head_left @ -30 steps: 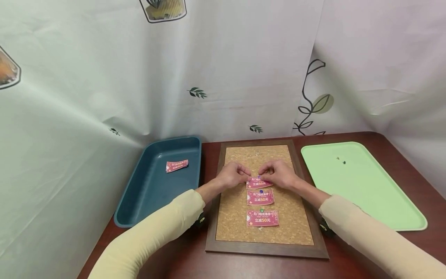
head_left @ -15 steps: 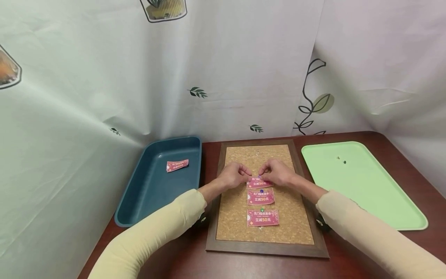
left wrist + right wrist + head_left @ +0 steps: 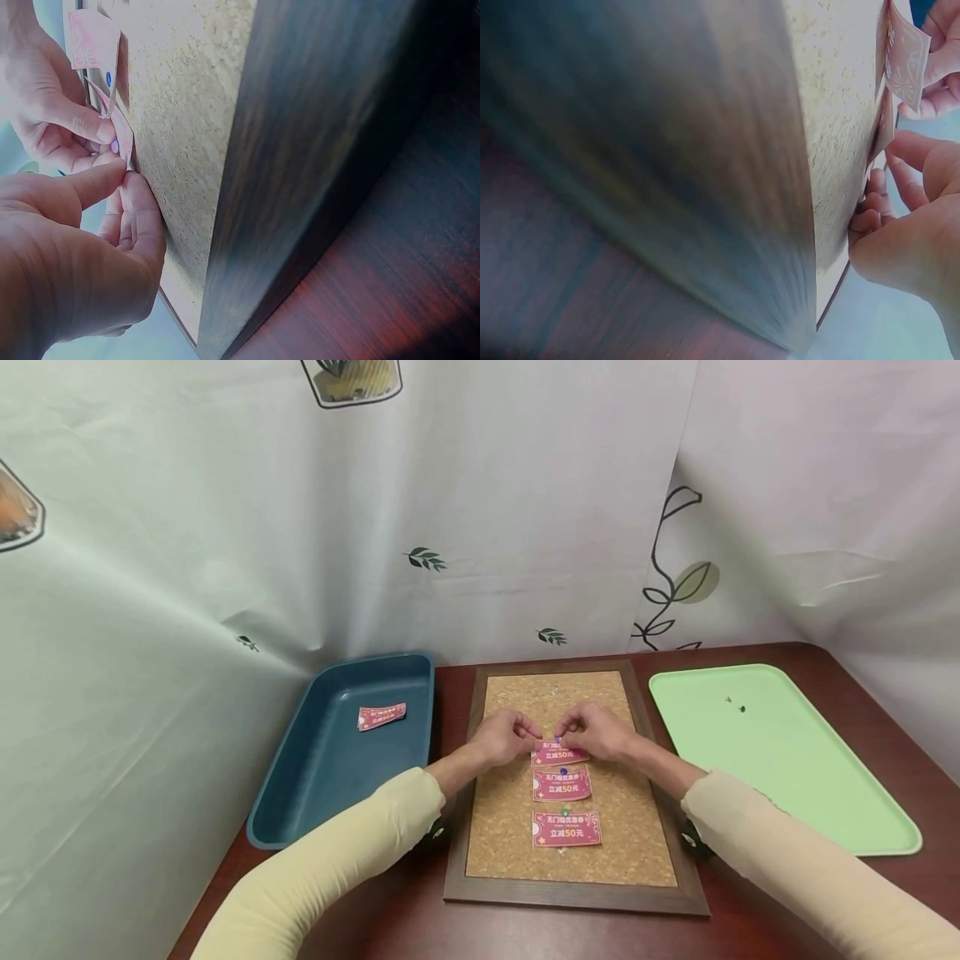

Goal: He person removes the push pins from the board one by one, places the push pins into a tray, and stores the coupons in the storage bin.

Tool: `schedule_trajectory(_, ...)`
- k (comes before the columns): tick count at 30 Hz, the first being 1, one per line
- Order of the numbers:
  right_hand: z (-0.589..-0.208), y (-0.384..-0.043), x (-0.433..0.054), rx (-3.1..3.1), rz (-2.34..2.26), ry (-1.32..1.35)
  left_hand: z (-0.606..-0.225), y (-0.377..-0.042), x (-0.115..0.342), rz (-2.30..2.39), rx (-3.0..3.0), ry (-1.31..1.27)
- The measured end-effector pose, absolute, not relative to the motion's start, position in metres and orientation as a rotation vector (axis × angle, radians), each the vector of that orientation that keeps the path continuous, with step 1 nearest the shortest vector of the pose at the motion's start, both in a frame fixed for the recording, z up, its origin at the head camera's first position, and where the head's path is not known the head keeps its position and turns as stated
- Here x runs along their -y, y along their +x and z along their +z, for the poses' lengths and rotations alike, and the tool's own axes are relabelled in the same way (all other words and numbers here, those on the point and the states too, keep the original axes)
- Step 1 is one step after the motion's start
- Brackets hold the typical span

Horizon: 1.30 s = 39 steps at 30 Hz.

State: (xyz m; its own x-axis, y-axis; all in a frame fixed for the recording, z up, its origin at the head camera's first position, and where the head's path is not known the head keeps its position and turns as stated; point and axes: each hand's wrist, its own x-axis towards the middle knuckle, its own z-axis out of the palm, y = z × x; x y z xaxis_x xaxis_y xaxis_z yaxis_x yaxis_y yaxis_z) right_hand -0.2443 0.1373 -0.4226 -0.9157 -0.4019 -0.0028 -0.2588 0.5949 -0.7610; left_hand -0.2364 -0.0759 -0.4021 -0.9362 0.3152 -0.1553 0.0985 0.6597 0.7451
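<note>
Three pink coupons lie in a column on a framed corkboard (image 3: 502, 852). Both hands are at the uppermost coupon (image 3: 558, 756). My left hand (image 3: 504, 737) pinches its upper left corner between thumb and finger. At its top edge my right hand (image 3: 600, 732) holds a small purple push pin (image 3: 115, 146) against the paper; the fingers partly cover the pin and the coupon's right side. Below, a blue push pin (image 3: 564, 772) fixes the middle coupon (image 3: 561, 787), whose edges curl off the cork. A green push pin (image 3: 566, 812) holds the lowest coupon (image 3: 567, 833).
On the left, a deep blue tray (image 3: 337, 777) holds more coupons (image 3: 382, 717). A light green tray (image 3: 795, 760) on the right carries a dark push pin (image 3: 742, 709) and another tiny piece (image 3: 727, 700). White patterned cloth (image 3: 487, 510) hangs behind the table.
Both hands stay at the uppermost coupon with almost no movement. The right forearm has shifted slightly to the left since the first frame.
</note>
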Motion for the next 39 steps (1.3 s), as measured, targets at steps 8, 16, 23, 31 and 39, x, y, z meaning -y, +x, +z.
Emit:
schedule_trajectory(8,-0.424,-0.2438,-0.1371,-2.672,-1.213,-0.546,-0.4036,-0.2372,0.0761,1.15,-2.612,0.348)
schedule_trajectory(16,-0.4242,-0.2442,-0.1365,-2.681,-1.211,-0.546,-0.404,-0.2365,0.0752,1.139,-2.617,0.326)
schedule_trajectory(23,-0.4234,-0.2435,-0.1382,-2.666,-1.224,-0.569,-0.4046,-0.237,0.0751,1.138,-2.609,0.314)
schedule_trajectory(31,-0.4235,-0.245,-0.1406,-2.696,-1.216,-0.608,-0.4044,-0.2381,0.0751,1.129,-2.611,0.319)
schedule_trajectory(39,-0.4283,-0.2453,-0.1396,-2.781,-1.148,-0.718,-0.4045,-0.239,0.0762,1.124,-2.617,0.336)
